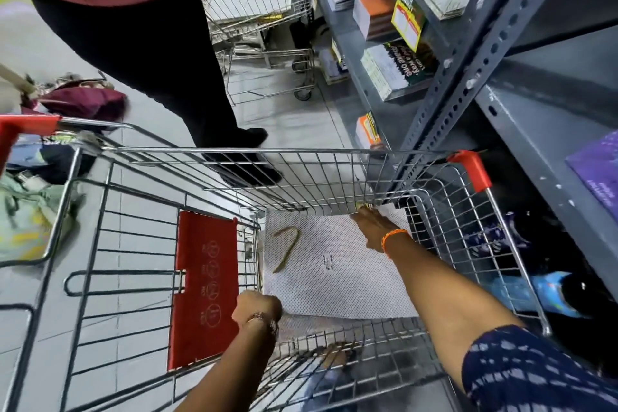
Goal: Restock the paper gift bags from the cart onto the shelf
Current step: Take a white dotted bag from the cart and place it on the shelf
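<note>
A red flap (204, 288) hangs on the wire cart (301, 174) at lower left. In the middle, the left hand (255, 309) pinches the near edge of the flat dotted paper bag (334, 264) lying in the cart. The right hand (376, 227) presses on the bag's far corner, with the gray shelf (535, 130) at right.

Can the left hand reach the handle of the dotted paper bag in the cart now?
Probably yes: the left hand is at the dotted paper bag's near edge, and nothing covers the handle.
</note>
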Demonstrator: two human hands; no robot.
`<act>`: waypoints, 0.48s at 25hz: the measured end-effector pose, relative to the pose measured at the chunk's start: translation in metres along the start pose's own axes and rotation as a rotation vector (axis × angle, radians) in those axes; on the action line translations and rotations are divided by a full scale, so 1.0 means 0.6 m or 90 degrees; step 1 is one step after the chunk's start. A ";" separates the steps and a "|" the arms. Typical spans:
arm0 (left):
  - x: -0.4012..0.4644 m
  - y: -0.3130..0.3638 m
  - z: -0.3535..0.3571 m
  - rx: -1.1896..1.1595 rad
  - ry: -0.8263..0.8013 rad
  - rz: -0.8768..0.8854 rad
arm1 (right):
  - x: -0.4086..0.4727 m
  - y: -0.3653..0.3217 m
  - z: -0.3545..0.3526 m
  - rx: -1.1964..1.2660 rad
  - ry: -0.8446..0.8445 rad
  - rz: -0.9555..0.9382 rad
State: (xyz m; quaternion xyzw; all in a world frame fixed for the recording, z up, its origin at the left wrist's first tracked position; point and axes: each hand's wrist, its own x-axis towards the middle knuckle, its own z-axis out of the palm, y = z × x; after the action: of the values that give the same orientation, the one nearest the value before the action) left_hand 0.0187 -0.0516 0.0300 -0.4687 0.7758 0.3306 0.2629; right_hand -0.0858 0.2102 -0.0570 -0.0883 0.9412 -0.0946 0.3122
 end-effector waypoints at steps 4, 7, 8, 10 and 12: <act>-0.077 0.013 -0.054 -0.178 -0.017 0.145 | -0.037 -0.028 -0.038 0.146 0.036 -0.023; -0.149 0.017 -0.129 -0.268 -0.068 0.268 | -0.073 -0.036 -0.089 0.304 0.092 -0.056; -0.173 0.021 -0.160 -0.271 -0.081 0.332 | -0.091 -0.038 -0.108 0.364 0.113 -0.076; -0.227 0.034 -0.224 -0.225 -0.080 0.464 | -0.125 -0.044 -0.142 0.475 0.149 -0.095; -0.281 0.056 -0.291 -0.197 -0.033 0.551 | -0.160 -0.051 -0.179 0.562 0.149 -0.099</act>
State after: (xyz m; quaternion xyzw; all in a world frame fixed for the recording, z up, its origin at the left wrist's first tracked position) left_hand 0.0426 -0.0793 0.2722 -0.1266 0.8350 0.5335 0.0468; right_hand -0.0716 0.2154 0.0895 -0.0062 0.8301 -0.5190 0.2037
